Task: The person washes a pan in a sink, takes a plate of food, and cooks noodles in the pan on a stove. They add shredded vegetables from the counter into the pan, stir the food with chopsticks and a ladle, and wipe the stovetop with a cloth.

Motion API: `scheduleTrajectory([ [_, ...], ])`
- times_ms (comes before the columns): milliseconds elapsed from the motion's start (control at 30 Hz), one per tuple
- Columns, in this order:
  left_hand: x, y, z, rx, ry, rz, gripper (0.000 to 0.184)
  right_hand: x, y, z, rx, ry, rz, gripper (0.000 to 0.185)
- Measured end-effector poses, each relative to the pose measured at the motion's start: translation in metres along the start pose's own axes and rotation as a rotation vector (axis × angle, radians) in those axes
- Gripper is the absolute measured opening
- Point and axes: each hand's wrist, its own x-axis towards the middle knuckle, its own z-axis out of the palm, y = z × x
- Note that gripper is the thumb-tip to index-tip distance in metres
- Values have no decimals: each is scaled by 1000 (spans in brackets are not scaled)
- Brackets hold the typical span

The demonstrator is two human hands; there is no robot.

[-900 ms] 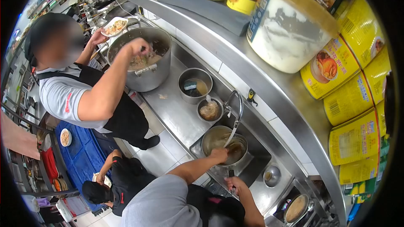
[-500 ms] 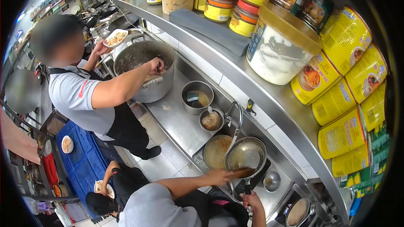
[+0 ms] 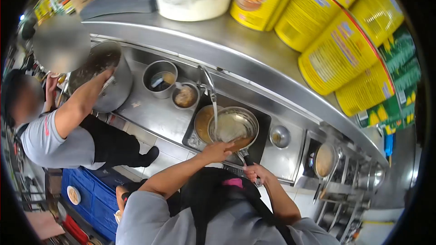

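Observation:
My right hand (image 3: 257, 172) is closed around the black handle of a metal wok (image 3: 254, 122), which is tilted over the sink. My left hand (image 3: 219, 151) is closed on a brown wok brush (image 3: 240, 144), its blurred end against the near inside of the wok. Water runs from the curved tap (image 3: 210, 79) into the wok, where cloudy liquid shows. Partly behind the wok, a round pan of brownish liquid (image 3: 203, 124) sits in the sink (image 3: 265, 131).
Left of the sink stand two small metal pots (image 3: 152, 86) and a large stockpot (image 3: 122, 88), into which a co-worker (image 3: 41, 136) reaches. A metal bowl (image 3: 279, 136) is on the right. A shelf (image 3: 190, 34) with yellow cans (image 3: 338, 54) overhangs the counter. A blue container (image 3: 86, 204) stands lower left.
My view has swung right and down, so everything appears shifted left. The brush has moved within the wok, and both hands keep their holds. The co-worker's hand is now deeper in the stockpot.

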Motion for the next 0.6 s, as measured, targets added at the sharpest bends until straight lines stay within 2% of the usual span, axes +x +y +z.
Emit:
scheduleTrajectory([
  [33, 9, 0, -3, 10, 75, -8, 55, 0, -2, 4, -49, -9, -56, 17],
  [67, 20, -6, 4, 7, 60, -4, 55, -2, 1, 12, -34, -3, -55, 17],
  [133, 51, -21, 16, 286, 209, -382, 61, -7, 1, 32, -166, 160, -61, 19],
  [200, 42, -37, 9, 282, 227, -399, 55, -8, 3, 25, -71, 102, -88, 20],
  [233, 38, -44, 0, 287, 254, -420, 50, -12, 0, 30, -138, 196, -134, 20],
  [267, 35, -42, 0, 290, 259, -428, 50, -14, -1, 33, -202, 288, -176, 21],
  [333, 18, -29, 4, 176, -18, -364, 52, -16, 1, 26, -293, 263, -183, 22],
  [400, 15, -33, 40, 6, 30, -166, 60, -10, 3, 24, -323, 337, -180, 23],
  [467, 5, 25, 7, -204, -13, -232, 57, 0, 4, 22, -357, 390, -183, 22],
  [533, 17, 44, 20, -301, 251, -140, 55, 0, 6, 24, -397, 397, -183, 18],
  [567, 10, 47, 10, -299, 270, -157, 55, 1, 6, 23, -415, 379, -178, 18],
  [600, 4, 56, -1, -260, 194, -183, 54, -1, 5, 21, -435, 406, -181, 17],
])
